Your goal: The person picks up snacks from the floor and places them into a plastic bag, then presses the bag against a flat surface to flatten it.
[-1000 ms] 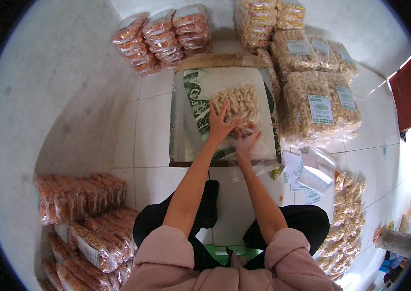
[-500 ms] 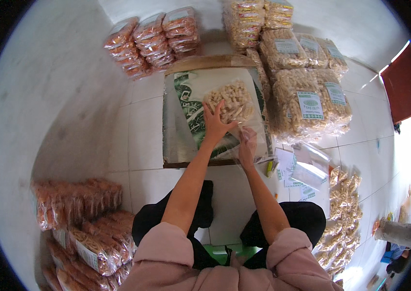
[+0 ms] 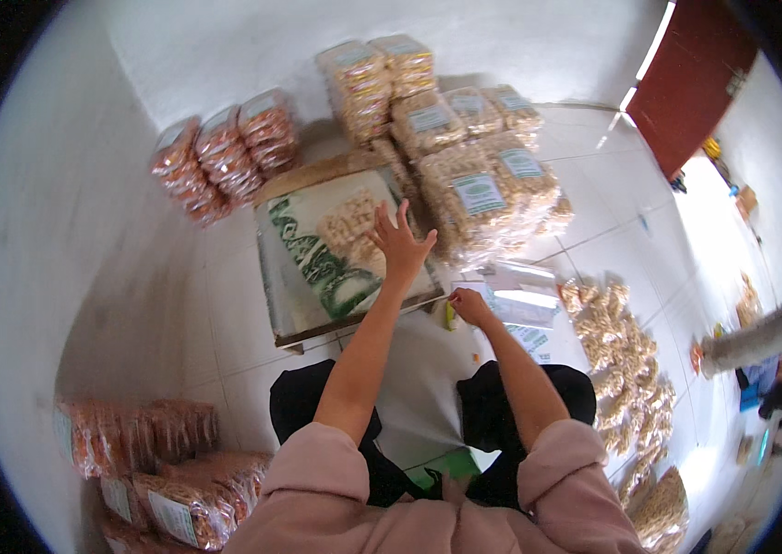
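White tiled floor (image 3: 225, 305), stacked snack packs around; my left hand (image 3: 400, 245), fingers spread, presses the clear cracker bag (image 3: 340, 245) flat on the board; my right hand (image 3: 469, 307) pinches a small yellow-green thing (image 3: 450, 317) beside it.

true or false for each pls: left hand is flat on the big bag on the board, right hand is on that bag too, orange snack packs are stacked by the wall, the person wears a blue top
1. The left hand lies spread on the clear bag on the wooden board: true.
2. The right hand rests on that bag too: false; it is off the board, at a small yellow-green thing on the floor.
3. Orange snack packs are stacked by the wall: true.
4. The person wears a blue top: false; the sleeves are pink.
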The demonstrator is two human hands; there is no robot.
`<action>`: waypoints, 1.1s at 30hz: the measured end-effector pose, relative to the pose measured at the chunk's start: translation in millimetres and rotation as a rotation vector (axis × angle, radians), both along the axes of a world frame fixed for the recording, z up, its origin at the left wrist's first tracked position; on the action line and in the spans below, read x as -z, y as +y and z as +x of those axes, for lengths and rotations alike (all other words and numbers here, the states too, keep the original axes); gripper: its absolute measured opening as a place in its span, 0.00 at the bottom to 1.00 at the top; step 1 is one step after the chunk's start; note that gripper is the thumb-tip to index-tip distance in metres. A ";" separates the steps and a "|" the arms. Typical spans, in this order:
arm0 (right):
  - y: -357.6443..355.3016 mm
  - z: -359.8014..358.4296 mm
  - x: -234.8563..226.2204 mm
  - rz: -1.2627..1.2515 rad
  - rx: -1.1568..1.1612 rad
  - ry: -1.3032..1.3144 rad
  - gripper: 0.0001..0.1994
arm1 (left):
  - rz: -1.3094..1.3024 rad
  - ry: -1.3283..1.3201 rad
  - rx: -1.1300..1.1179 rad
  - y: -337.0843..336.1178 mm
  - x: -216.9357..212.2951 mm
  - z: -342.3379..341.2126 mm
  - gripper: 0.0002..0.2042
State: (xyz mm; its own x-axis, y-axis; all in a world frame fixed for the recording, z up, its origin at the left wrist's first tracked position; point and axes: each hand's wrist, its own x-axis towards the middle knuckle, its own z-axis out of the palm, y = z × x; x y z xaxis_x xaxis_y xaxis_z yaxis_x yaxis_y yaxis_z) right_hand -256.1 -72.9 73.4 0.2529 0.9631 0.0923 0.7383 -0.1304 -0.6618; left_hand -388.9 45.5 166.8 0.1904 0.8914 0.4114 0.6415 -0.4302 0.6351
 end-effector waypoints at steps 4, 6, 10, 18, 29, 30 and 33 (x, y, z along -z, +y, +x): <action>-25.4 85.2 -69.8 -0.263 -0.127 -0.244 0.10 | 0.113 -0.182 0.539 -40.1 -29.3 57.7 0.26; -54.0 126.8 -103.8 -0.126 -0.015 -0.210 0.11 | 0.062 -0.286 0.686 -74.6 -40.8 91.2 0.19; -120.8 161.7 -145.6 0.079 0.164 0.177 0.11 | -0.090 -0.277 0.888 -117.9 -35.1 124.3 0.12; -255.7 214.3 -54.3 0.172 0.812 0.140 0.09 | -0.466 -0.236 1.025 -171.3 38.1 198.2 0.11; -204.5 228.6 125.5 0.133 0.742 0.004 0.17 | -0.860 -0.119 0.956 -173.2 202.7 261.2 0.18; -193.5 238.1 129.8 0.138 0.740 -0.008 0.21 | -0.873 -0.110 0.949 -170.8 207.7 266.7 0.18; -158.4 262.6 137.4 0.149 0.801 -0.181 0.26 | -0.831 -0.135 0.910 -163.2 215.4 281.5 0.19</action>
